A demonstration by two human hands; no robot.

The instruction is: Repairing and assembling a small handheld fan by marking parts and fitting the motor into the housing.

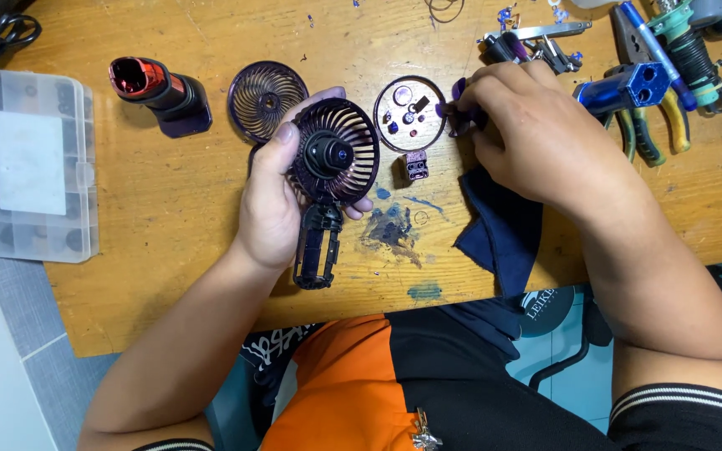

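A: Left hand (271,209)?
B: Holds dark purple fan housing (333,159) above the wooden counter (169,217), thumb on the grille rim, empty handle frame hanging down.
A: Right hand (528,138)?
B: Fingers closed on a small purple part (455,104) just beside the round lid (409,113) with tiny pieces.
A: Around?
B: Loose grille (266,100), red-topped handle piece (159,88), clear plastic box (28,163), dark blue cloth (501,230), pliers (649,125).

The right hand (521,125) covers most of the small purple piece (459,108) it pinches, so its shape cannot be told. The parts in the round lid (409,113) are too small to identify. The scissors (2,38) and the pliers (645,125) are partly cut off or covered.
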